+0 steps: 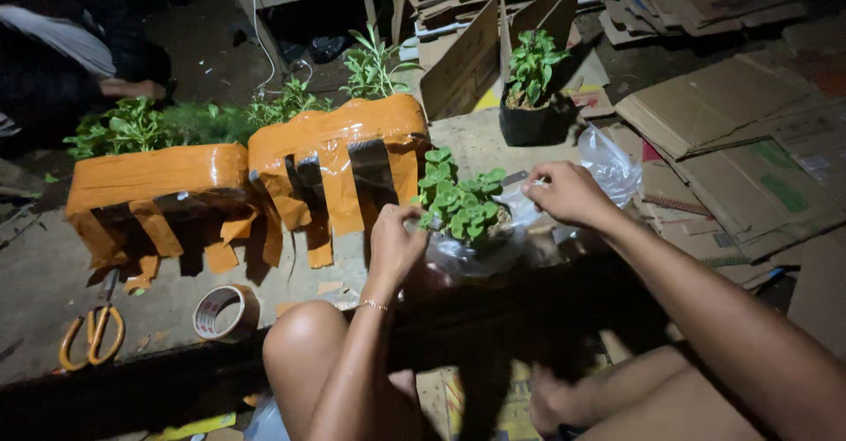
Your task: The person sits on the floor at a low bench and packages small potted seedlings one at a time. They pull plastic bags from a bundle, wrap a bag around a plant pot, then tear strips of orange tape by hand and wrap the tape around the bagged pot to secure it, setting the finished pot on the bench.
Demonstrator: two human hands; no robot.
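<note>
A small green plant (460, 201) sits in a clear plastic bag (480, 252) in front of me. My left hand (394, 245) is pinched on the bag's left edge, fingers closed beside the leaves. My right hand (568, 192) grips the bag's right edge, with a small dark flat thing at its fingertips. Both forearms reach in from the bottom, and my knees show below.
Two planters wrapped in orange tape (159, 199) (339, 163) hold green plants at the left. Orange-handled scissors (92, 331) and a tape roll (225, 311) lie near them. A plant in a black bag (530, 111) stands behind. Flattened cardboard (740, 133) covers the right. Another person (62, 49) crouches far left.
</note>
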